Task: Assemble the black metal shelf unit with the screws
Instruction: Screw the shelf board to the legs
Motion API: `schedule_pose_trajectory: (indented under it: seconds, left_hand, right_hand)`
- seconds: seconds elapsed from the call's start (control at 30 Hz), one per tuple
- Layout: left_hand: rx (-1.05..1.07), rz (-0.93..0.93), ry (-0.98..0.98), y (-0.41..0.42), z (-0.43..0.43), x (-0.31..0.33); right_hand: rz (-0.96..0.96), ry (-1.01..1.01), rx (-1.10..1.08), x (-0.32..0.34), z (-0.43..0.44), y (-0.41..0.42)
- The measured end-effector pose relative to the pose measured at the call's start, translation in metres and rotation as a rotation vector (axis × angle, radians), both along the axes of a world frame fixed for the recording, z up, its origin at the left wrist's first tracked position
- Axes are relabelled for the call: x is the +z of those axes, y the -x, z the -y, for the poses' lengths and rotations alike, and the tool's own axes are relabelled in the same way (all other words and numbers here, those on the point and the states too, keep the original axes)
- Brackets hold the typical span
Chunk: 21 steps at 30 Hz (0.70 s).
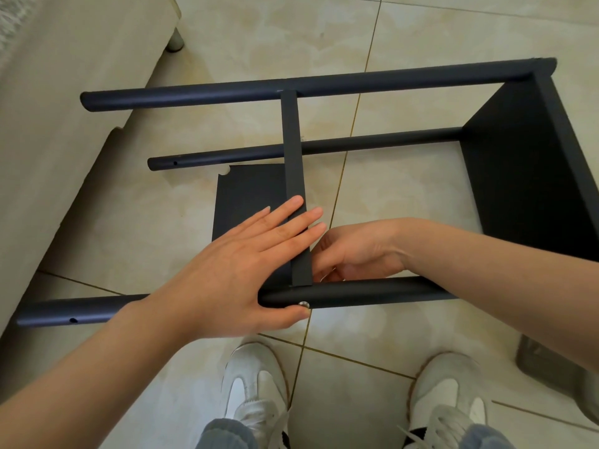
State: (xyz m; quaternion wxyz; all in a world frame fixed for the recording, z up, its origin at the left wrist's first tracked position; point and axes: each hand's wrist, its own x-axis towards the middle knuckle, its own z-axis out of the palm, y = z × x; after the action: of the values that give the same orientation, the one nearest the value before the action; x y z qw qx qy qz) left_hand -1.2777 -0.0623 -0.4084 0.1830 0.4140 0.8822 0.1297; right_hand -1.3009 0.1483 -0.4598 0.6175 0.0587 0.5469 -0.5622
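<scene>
The black metal shelf unit lies on its side on the tile floor, its near tube (372, 294) running left to right in front of me. A middle shelf panel (249, 189) stands between the tubes, and an end panel (525, 176) closes the right side. My left hand (233, 270) lies flat on the middle panel with straight fingers, its thumb under the near tube beside a silver screw head (304, 304). My right hand (359, 251) reaches in behind the near tube at the panel's edge with curled fingers. What it holds is hidden.
A beige sofa (64, 124) with a round leg (175, 40) borders the left side. The far tube (194, 95) and lower tube (356, 145) have free left ends with open screw holes. My white shoes (256, 384) stand just below the frame. A dark object (551, 361) sits at the right.
</scene>
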Motion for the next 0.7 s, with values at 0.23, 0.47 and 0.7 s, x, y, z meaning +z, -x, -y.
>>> schedule_pose_trajectory:
  seconds: [0.23, 0.47, 0.7]
  left_hand:
    - [-0.002, -0.006, -0.001, -0.0001, -0.0006, -0.0002]
    - [0.004, 0.009, 0.005, 0.0000, -0.0008, 0.0009]
    - [-0.003, 0.001, -0.002, 0.0002, -0.0004, 0.0000]
  right_hand:
    - [0.007, -0.010, 0.035, -0.0003, -0.0046, 0.0025]
    - [0.000, 0.006, 0.029, -0.0004, -0.0029, 0.0039]
    - [0.000, -0.015, 0.037, -0.0021, 0.0006, 0.0013]
